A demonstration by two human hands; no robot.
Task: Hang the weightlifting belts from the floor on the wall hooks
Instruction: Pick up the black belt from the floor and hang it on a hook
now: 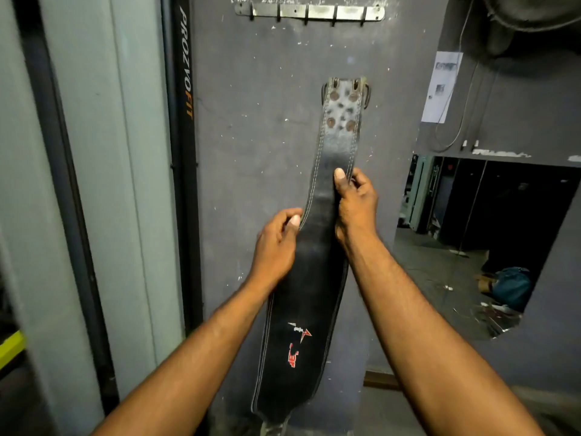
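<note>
I hold a black leather weightlifting belt [314, 278] upright in front of a grey wall, its buckle end with rivets pointing up. My right hand [355, 206] grips the belt's right edge, thumb pressed on its face. Lower down, my left hand [276, 243] pinches the left edge. A metal rack of several wall hooks [309, 12] is fixed high on the wall, well above the buckle. All its hooks are bare. The belt's lower end, with a red logo, hangs down between my forearms.
A black upright post marked PROZVOFIT [185, 121] stands just left of the wall panel. A mirror [471, 240] at the right shows the floor and a blue bag. A paper sheet [441, 86] and cables hang on the right wall.
</note>
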